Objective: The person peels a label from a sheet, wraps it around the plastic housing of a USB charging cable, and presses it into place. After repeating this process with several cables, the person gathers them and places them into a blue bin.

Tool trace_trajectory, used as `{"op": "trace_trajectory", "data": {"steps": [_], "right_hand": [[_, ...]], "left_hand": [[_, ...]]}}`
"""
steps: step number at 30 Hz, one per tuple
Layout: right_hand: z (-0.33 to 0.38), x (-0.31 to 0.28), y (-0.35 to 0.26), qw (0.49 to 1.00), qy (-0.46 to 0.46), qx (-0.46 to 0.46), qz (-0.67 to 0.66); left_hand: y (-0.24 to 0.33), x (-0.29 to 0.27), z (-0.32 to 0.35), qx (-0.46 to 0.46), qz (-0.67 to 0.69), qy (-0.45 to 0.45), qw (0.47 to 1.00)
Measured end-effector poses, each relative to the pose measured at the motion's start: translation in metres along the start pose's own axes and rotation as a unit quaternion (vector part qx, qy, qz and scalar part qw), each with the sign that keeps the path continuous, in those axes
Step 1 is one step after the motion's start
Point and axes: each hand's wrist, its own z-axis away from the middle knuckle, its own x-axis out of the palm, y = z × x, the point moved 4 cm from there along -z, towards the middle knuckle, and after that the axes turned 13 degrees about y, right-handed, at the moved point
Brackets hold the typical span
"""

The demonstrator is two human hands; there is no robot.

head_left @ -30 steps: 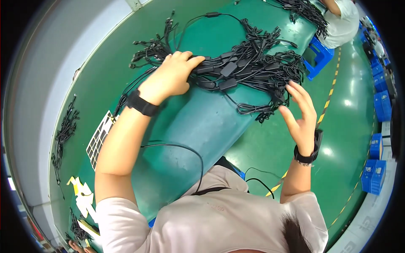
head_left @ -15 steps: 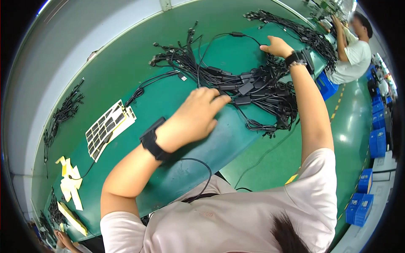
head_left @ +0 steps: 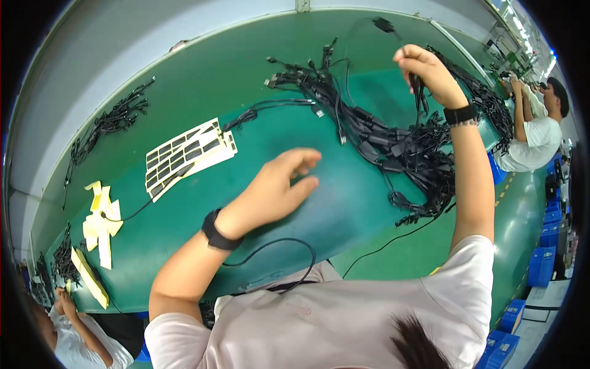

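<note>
Hands are sitting apart: right hand [head_left: 428, 74] is gripping a thin black cable with a dark block [head_left: 384, 25], upper right; left hand [head_left: 268, 192] is hovering empty, thumb parted, mid-frame. We're likely separating one from the tangled black-cable pile [head_left: 375, 135], centre-right; next move's calling for snag-free slack.

Right fingers [head_left: 415, 53] hide part of the held cable [head_left: 420, 98]. Black block [head_left: 383, 24] just above them: motion-blurred, type unclear. Cable bundle [head_left: 393, 144] below them: strands overlap, can't count. Label sheet [head_left: 184, 154] left of the left fingers [head_left: 301, 157]: print too small. Co-worker [head_left: 92, 338], far lower left of those: cut off by picture rim.
</note>
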Motion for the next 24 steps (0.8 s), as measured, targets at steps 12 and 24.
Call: {"op": "trace_trajectory", "data": {"steps": [12, 24], "right_hand": [[0.031, -0.026, -0.191, 0.975, -0.041, -0.189, 0.11], [0.135, 0.047, -0.107, 0.994, -0.111, 0.011, 0.022]], "left_hand": [[0.021, -0.009, -0.076, -0.182, 0.632, 0.055, 0.751], [0.063, -0.185, 0.06, 0.077, 0.577, 0.261, 0.77]]}}
